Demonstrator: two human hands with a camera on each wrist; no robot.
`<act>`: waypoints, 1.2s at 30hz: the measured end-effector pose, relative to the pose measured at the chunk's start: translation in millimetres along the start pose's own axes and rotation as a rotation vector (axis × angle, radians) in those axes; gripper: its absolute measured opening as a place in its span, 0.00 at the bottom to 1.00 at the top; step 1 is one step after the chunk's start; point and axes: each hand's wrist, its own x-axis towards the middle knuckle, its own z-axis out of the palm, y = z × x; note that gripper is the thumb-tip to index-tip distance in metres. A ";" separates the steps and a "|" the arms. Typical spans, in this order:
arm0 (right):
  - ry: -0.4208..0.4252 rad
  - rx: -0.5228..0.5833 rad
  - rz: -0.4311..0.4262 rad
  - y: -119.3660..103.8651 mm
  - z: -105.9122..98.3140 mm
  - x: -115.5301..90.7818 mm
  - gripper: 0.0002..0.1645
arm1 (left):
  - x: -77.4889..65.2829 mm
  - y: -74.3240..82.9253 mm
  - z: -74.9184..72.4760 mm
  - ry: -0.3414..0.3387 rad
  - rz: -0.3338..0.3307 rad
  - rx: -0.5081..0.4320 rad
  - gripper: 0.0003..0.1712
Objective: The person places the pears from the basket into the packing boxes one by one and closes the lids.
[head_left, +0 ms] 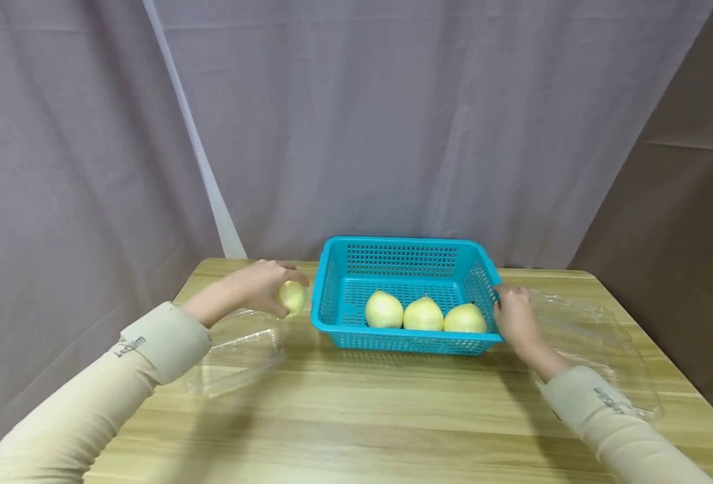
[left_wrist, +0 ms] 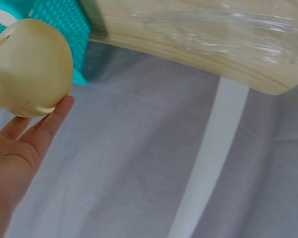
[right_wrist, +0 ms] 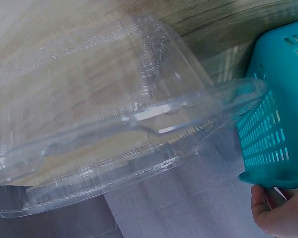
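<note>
My left hand (head_left: 259, 286) holds a pale yellow pear (head_left: 294, 298) above the table, just left of the blue basket (head_left: 410, 341). In the left wrist view the fingers (left_wrist: 53, 119) curve round the underside of the round pear (left_wrist: 32, 67); the thumb is mostly out of frame. My right hand (head_left: 516, 316) grips the basket's right rim. Fingertips bent over that rim show in the right wrist view, where the hand (right_wrist: 285, 215) is partly cut off. Inside the basket, three pears (head_left: 424, 314) sit in a row along the front wall.
A clear plastic container (head_left: 238, 359) lies on the table to the left, below my left hand. Another clear plastic container (head_left: 598, 343) is on the right, beside my right forearm. Behind the wooden table (head_left: 356, 417) hangs a grey curtain (head_left: 380, 134).
</note>
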 end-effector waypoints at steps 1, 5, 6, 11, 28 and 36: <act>-0.004 0.003 -0.002 0.1 0.6 0.0 0.15 | -4.1 -1.6 0.6 0.000 -0.004 -0.008 0.28; 0.005 0.010 -0.002 0.8 1.3 0.6 0.15 | -19.1 -7.7 4.0 0.005 -0.014 -0.029 0.30; 0.011 0.009 -0.003 1.3 1.0 0.9 0.15 | -22.1 -9.1 5.3 0.008 -0.018 -0.034 0.30; 0.026 -0.004 -0.011 2.1 -1.8 2.5 0.15 | -36.9 -16.9 12.7 0.064 -0.016 -0.024 0.29; 0.035 -0.004 -0.001 -2.5 -0.1 -0.5 0.15 | -87.7 -41.3 49.2 0.124 -0.046 0.017 0.28; 0.036 -0.012 0.015 -3.8 -0.2 -0.5 0.15 | -103.7 -48.0 67.1 0.085 -0.068 -0.045 0.28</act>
